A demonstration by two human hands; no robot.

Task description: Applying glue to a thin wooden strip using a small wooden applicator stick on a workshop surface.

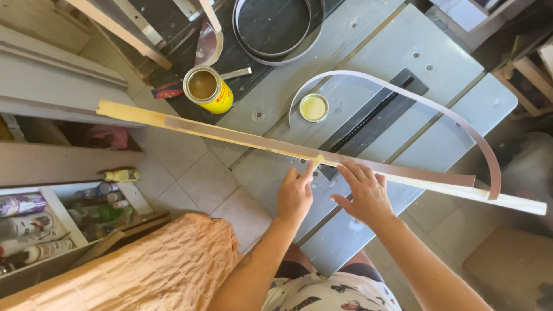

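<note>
A long narrow wooden board (132, 113) lies slantwise across a grey table-saw top (397, 52), glue-yellow at its left end. A brown edge-banding strip (230, 135) is laid along the board's upper face, and its loose tail (426, 103) arcs up and back over the table. My left hand (295, 193) presses the strip onto the board with its fingertips near the middle. My right hand (364, 193) rests right beside it, fingers spread on the strip and board edge.
An open yellow glue can (207, 89) stands on a dark board, its lid (314, 107) lying on the saw top. A coiled banding roll (276, 29) sits at the back. A shelf with spray cans (34, 224) is lower left, with tiled floor (190, 178) below.
</note>
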